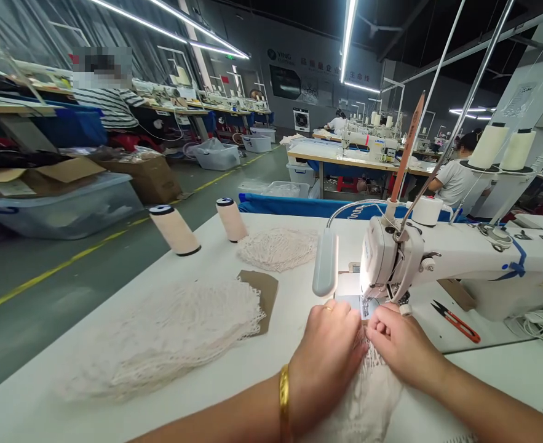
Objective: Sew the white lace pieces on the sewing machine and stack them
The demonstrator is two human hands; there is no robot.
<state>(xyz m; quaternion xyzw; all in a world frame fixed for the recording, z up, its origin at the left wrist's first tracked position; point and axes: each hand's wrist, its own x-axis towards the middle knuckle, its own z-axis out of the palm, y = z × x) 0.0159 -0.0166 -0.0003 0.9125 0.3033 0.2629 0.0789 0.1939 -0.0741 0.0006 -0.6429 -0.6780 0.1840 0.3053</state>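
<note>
Both of my hands are at the front of a white sewing machine, close to its lit needle area. My left hand, with a gold bangle at the wrist, has its fingers curled down on a piece of cream lace fabric. On the other side of the presser foot, my right hand pinches the same fabric. The cloth hangs from between my hands toward me over the table edge side. My fingertips are partly hidden beneath the knuckles.
A stack of cream lace pieces lies left on the white table, partly over brown card. Behind it are a smaller lace pile and two thread cones. Orange-handled thread snips lie right. Co-workers sit farther back.
</note>
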